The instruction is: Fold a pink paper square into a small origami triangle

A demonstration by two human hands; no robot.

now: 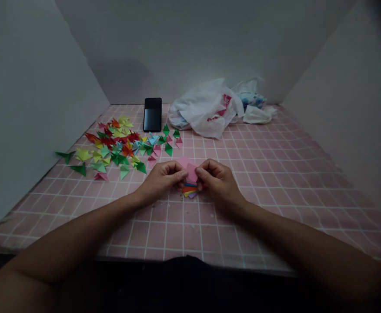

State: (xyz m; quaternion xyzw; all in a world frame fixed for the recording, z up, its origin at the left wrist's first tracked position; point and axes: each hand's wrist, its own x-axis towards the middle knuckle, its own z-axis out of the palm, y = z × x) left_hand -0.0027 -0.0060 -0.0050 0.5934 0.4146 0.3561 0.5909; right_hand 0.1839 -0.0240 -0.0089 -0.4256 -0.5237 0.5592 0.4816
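Note:
Between my two hands is a pink sheet of paper (pixel 191 172), held up in front of me at the middle of the table. My left hand (pixel 167 176) is closed, pinching its left side between thumb and fingers. On the opposite side my right hand (pixel 215 178) pinches the right edge the same way. Just below the sheet shows a small fanned stack of coloured paper (pixel 190 190) in blue, orange, yellow and purple. Whether the stack lies on the cloth or touches my fingers, I cannot tell.
Many folded paper pieces (pixel 115 145) in green, red, yellow, blue and pink spread over the left of the checked tablecloth (pixel 275 174). Behind them a black phone (pixel 152 115) stands propped. White plastic bags (pixel 206 108) lie at the back, near a crumpled white tissue (pixel 259 115). Pale walls enclose the table.

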